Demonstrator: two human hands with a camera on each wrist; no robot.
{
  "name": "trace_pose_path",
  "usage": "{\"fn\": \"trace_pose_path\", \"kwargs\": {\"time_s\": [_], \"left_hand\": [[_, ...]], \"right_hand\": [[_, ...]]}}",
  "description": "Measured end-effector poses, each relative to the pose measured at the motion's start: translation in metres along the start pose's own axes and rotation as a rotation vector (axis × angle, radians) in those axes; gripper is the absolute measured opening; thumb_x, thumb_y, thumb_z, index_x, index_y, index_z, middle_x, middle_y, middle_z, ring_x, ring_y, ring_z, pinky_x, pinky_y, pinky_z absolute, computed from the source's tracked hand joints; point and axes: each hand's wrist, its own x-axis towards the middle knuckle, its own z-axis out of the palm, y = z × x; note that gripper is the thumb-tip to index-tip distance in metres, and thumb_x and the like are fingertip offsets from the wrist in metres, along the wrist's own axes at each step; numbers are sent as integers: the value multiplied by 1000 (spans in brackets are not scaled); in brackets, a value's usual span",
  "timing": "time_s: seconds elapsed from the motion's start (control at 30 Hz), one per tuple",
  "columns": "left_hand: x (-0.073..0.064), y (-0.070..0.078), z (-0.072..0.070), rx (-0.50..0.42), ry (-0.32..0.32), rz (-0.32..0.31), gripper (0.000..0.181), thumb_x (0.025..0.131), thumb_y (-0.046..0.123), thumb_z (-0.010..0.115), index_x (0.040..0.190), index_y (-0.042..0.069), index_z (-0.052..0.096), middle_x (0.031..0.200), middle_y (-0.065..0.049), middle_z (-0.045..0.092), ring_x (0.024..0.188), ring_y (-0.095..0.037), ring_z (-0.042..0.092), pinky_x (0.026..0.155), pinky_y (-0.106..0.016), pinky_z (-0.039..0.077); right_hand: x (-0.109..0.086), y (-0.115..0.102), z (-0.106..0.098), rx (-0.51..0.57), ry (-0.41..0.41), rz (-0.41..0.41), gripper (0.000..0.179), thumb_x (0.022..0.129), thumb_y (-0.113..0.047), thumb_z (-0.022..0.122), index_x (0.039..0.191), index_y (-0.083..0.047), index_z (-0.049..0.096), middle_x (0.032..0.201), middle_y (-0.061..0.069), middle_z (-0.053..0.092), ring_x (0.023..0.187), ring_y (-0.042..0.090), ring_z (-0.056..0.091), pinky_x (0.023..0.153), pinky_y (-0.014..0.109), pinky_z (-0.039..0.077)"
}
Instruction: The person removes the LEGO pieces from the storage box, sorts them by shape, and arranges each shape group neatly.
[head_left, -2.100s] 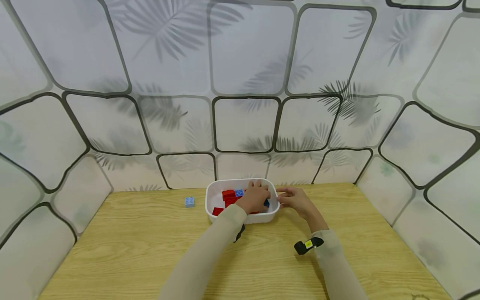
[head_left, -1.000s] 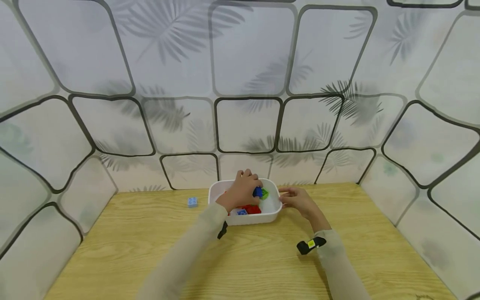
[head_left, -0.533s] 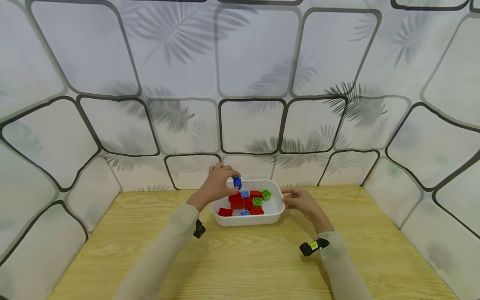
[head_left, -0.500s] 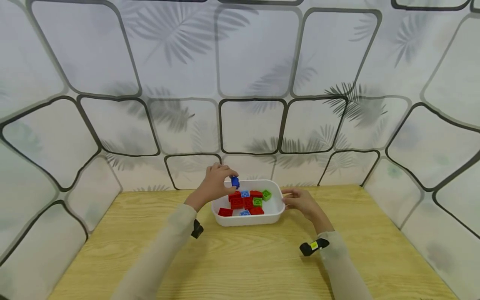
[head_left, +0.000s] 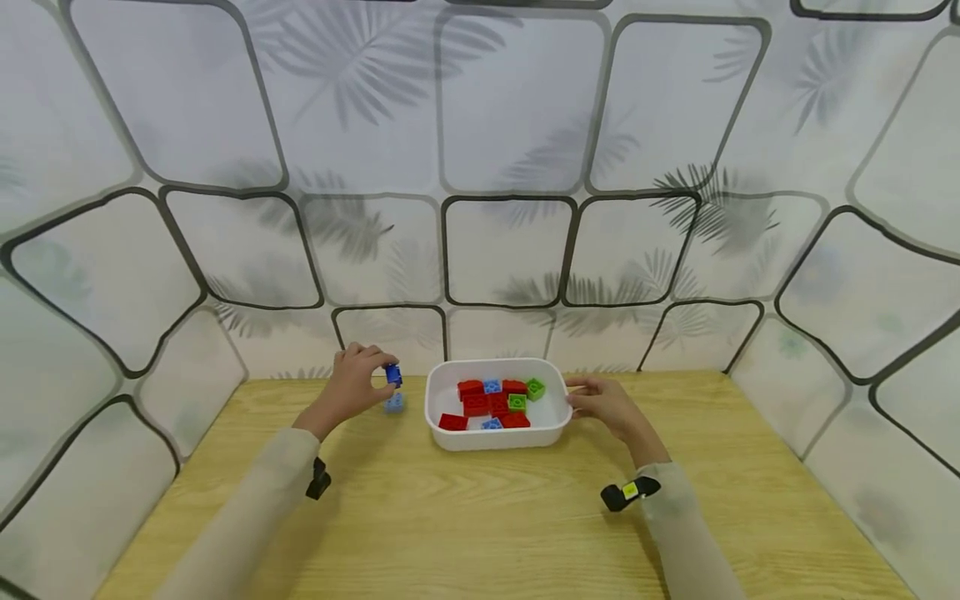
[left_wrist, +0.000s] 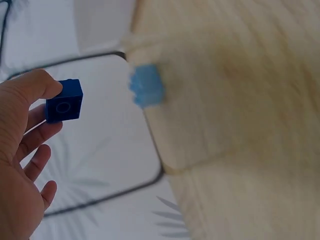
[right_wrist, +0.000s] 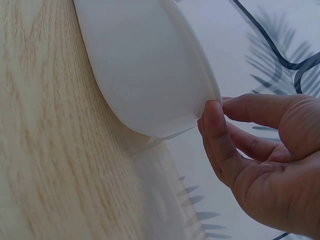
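Observation:
My left hand (head_left: 352, 390) pinches a dark blue toy building brick (left_wrist: 64, 101) between thumb and fingers, above the table left of the white bin (head_left: 495, 444). Below it a light blue brick (head_left: 394, 403) rests on the table; it appears blurred in the left wrist view, apart from the held one. On the bin's right end, the fingertips of my right hand (head_left: 606, 408) touch the outer wall near the rim, its fingers only loosely bent. Inside the bin lie several red bricks (head_left: 476, 406), two green bricks (head_left: 536, 389) and two light blue bricks (head_left: 492, 386).
The wooden table (head_left: 465, 517) runs back to a patterned cloth wall (head_left: 506, 250), which also encloses both sides. Black wrist cameras (head_left: 318, 479) sit on both forearms.
My left hand has lifted the dark blue brick out of the bin and carried it left, over beside the light blue brick. The right hand stays at the bin's right end.

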Motion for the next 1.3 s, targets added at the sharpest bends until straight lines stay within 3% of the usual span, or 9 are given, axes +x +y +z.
{"fn": "trace_pose_path", "kwargs": {"time_s": [0.2, 0.4, 0.9, 1.3], "left_hand": [[-22, -26, -1, 33, -37, -63, 37, 83, 14, 83, 117, 5, 72, 105, -12, 70, 93, -32, 48, 80, -54, 35], [-36, -38, 3, 7, -118, -158, 40, 88, 15, 79, 124, 3, 69, 114, -16, 70, 100, -37, 48, 84, -58, 34], [-51, -47, 17, -121, -191, -282, 37, 94, 11, 71, 130, 1, 64, 125, -21, 67, 118, -47, 46, 90, -64, 32], [-51, -45, 13, -48, -272, -309, 38, 98, 15, 67, 134, 3, 59, 138, -22, 58, 124, -49, 42, 92, -64, 30]], "right_hand": [[2, 2, -1, 3, -3, -5, 48, 100, -8, 64, 141, 13, 50, 133, 36, 59, 91, 15, 69, 80, 29, 59], [3, 3, -1, 21, 1, 1, 48, 99, -6, 64, 141, 13, 50, 129, 36, 60, 87, 11, 68, 78, 27, 59], [4, 5, -2, 49, -4, -2, 48, 99, -5, 63, 141, 14, 49, 127, 37, 60, 84, 10, 68, 78, 28, 59], [2, 2, -1, 38, -6, 6, 48, 100, -7, 63, 141, 13, 49, 128, 35, 61, 85, 10, 68, 79, 28, 59]]}}
